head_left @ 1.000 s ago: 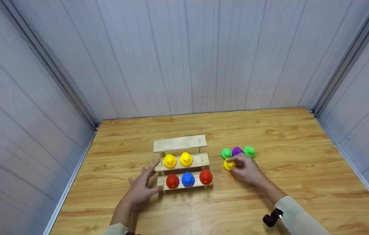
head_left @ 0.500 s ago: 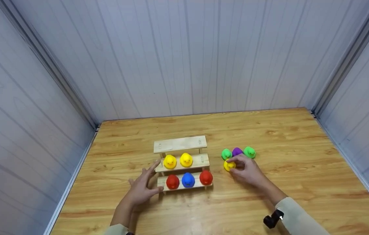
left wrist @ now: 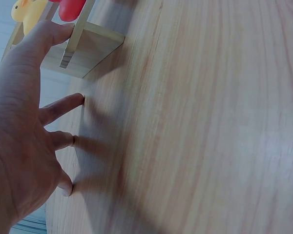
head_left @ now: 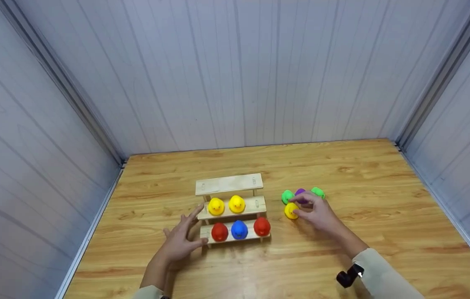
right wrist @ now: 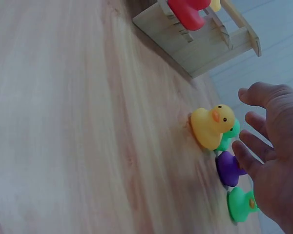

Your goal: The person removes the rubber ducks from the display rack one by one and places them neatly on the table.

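Spread along the left end of a three-step wooden stand (head_left: 229, 184), my left hand (head_left: 178, 240) rests its thumb on the lowest step. Its index finger reaches the middle step, and the other fingertips are down on the table. My right hand (head_left: 318, 212) hovers beside a yellow rubber duck (right wrist: 209, 126) on the table, thumb and fingers parted. The right wrist view shows a gap between hand and duck. Behind that duck are a green duck (head_left: 287, 196), a purple duck (right wrist: 228, 168) and another green duck (right wrist: 240, 204).
Two yellow ducks (head_left: 237, 204) sit on the stand's middle step. The lowest step bears a red duck (head_left: 219, 231), a blue duck (head_left: 239, 230) and a second red duck (head_left: 262, 226). Pale panel walls (head_left: 235, 74) enclose the wooden table (head_left: 235, 270) at back and sides.
My right thumb and fingers, earlier pinched at the yellow duck, have parted and come off it. The duck stays nearly in place. My left hand has not moved.
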{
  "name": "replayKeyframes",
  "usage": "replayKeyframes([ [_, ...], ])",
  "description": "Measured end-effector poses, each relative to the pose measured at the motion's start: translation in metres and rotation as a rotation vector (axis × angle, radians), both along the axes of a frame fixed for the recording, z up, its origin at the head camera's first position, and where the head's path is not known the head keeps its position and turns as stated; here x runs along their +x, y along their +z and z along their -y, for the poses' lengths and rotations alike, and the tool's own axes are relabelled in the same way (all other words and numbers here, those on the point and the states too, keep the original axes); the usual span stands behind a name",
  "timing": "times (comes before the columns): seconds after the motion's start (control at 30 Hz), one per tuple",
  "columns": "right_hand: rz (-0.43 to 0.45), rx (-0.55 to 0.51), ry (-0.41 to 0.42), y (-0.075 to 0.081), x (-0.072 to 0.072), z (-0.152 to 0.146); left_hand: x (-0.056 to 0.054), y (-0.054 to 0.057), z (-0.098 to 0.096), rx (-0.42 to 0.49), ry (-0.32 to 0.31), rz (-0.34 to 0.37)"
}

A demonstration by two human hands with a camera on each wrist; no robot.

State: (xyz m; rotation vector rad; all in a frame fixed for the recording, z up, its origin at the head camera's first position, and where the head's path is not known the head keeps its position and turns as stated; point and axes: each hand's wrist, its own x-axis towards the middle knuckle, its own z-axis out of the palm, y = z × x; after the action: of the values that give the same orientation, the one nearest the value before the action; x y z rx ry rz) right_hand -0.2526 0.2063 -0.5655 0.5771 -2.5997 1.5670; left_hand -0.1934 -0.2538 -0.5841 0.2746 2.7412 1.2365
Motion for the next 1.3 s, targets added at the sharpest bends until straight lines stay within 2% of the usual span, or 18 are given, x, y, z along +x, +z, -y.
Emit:
replayKeyframes([
  [0.4, 0.015, -0.014, 0.036, 0.010, -0.001, 0.010, 0.000, -0.001, 0.002, -0.004, 0.005, 0.015],
  [1.1, -0.131, -0.030, 0.114, 0.029, 0.004, 0.047, -0.001, -0.001, 0.001, 0.013, 0.002, 0.033],
  [1.3, -0.113, -0.040, 0.136, 0.033, 0.006, 0.060, -0.001, 0.001, 0.001, 0.006, 0.002, 0.034],
])
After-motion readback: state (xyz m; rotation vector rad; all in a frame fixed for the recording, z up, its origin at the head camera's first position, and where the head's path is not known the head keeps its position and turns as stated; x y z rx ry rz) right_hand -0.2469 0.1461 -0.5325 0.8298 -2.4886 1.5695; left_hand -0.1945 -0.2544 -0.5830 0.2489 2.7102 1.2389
